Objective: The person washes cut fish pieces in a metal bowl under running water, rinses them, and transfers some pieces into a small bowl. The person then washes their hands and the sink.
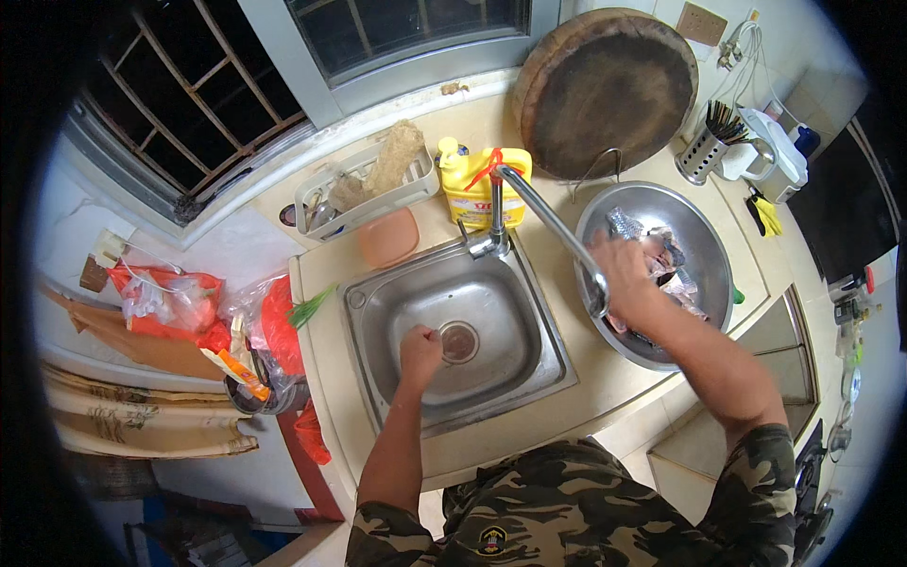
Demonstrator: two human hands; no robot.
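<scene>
My left hand point(421, 351) is closed above the steel sink point(496, 305), left of the drain point(458, 342); no object shows in it. My right hand point(622, 273) reaches over the left part of a large steel bowl point(708, 248) on the counter. Its fingers are blurred, and whether they hold anything cannot be told. Pieces of raw fish point(679, 280) with silvery skin lie in the bowl. The curved spout of the chrome faucet point(545, 205) is swung over the bowl's left side, close to my right hand. No water flow can be made out.
Behind the sink stand a yellow plastic jug point(489, 191), a caddy with scrubbers point(368, 184) and a pinkish plastic box point(390, 237). A round wooden chopping board point(609, 96) leans on the wall. A perforated utensil holder point(701, 154) is at right, green stalks point(312, 307) at left.
</scene>
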